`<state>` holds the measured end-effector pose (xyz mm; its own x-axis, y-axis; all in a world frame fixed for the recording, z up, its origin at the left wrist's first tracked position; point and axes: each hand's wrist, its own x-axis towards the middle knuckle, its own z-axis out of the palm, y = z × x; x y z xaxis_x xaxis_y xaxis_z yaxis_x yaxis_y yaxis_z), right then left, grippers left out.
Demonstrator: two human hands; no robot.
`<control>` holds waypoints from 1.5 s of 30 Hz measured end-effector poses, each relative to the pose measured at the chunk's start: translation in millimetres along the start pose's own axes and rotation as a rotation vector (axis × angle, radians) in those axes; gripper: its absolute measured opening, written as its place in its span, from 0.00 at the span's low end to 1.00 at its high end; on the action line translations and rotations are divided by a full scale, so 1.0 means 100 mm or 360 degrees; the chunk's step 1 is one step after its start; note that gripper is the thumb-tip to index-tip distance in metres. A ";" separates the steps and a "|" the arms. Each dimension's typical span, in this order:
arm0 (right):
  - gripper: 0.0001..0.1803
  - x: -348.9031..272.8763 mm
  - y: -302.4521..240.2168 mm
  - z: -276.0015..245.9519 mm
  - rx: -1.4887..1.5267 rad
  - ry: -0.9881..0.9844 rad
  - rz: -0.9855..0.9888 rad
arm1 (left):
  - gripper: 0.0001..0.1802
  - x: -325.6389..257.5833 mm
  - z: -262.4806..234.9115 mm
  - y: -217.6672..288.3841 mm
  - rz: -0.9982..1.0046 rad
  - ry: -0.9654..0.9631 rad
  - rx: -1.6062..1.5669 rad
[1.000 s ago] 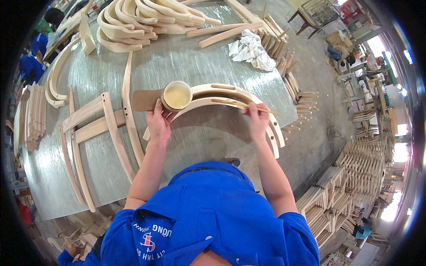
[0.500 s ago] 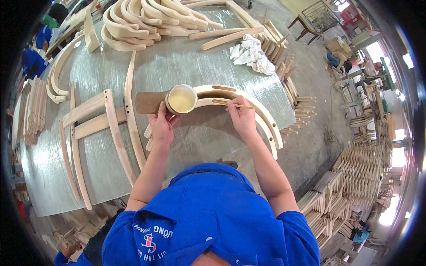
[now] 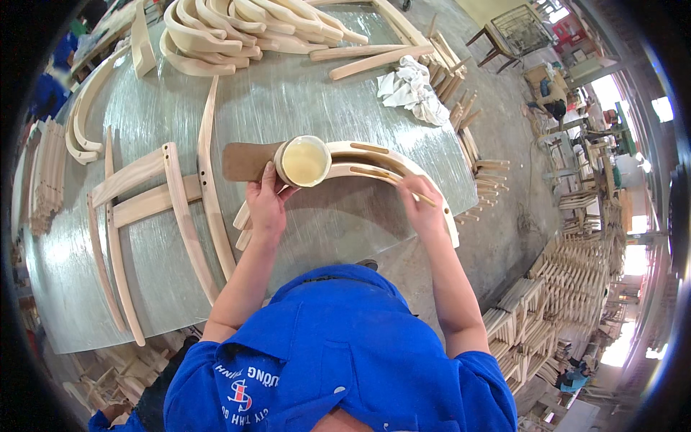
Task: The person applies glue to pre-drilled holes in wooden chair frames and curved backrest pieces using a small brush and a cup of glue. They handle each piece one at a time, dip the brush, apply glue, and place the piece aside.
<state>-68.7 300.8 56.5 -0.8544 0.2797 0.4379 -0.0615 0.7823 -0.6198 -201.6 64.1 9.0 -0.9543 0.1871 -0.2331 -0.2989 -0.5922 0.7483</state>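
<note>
My left hand [image 3: 266, 207] grips a round cup [image 3: 305, 161] of pale yellow, glue-like liquid, with a flat brown piece [image 3: 247, 161] sticking out to its left. My right hand [image 3: 421, 207] is closed around a thin wooden stick [image 3: 425, 199], which lies over the nearer of two curved wooden parts [image 3: 374, 171]. These pale arcs rest side by side on the table, with long slots in their edges and small round holes near the right end. The cup hides part of their left stretch.
A wooden frame of slats and legs [image 3: 173, 189] lies left on the film-covered table [image 3: 309, 230]. Curved parts [image 3: 216, 32] are piled at the far side, near a white cloth [image 3: 412, 92]. Stacked wooden frames [image 3: 576, 288] stand on the floor at right.
My right hand has moved right and slightly nearer with the stick along the curved part. The cup in my left hand has shifted slightly right.
</note>
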 end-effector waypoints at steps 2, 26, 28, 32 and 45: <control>0.02 -0.07 0.01 -0.11 -0.0144 0.0007 0.0158 | 0.12 0.04 -0.05 0.00 0.0011 -0.0025 -0.0015; 0.13 0.07 0.05 0.08 0.0211 -0.0058 0.0703 | 0.13 -0.05 0.04 -0.03 -0.0058 -0.0139 0.0160; 0.12 0.06 0.11 -0.17 -0.0005 -0.0092 0.0609 | 0.13 -0.09 0.06 -0.03 -0.0063 -0.0169 0.0192; 0.07 0.06 0.11 -0.56 -0.0011 -0.0002 0.0081 | 0.13 -0.15 0.28 -0.07 -0.0064 -0.0244 0.0279; 0.06 -0.56 1.94 -1.16 0.2949 0.1185 0.1364 | 0.12 0.75 2.36 -1.65 -0.0524 -0.0715 0.0860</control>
<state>26.8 501.2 -12.4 -0.6633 0.6365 -0.3935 -0.5616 -0.7710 -0.3004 -223.9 361.2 14.8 -0.6898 0.6553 -0.3080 -0.4142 -0.0082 0.9102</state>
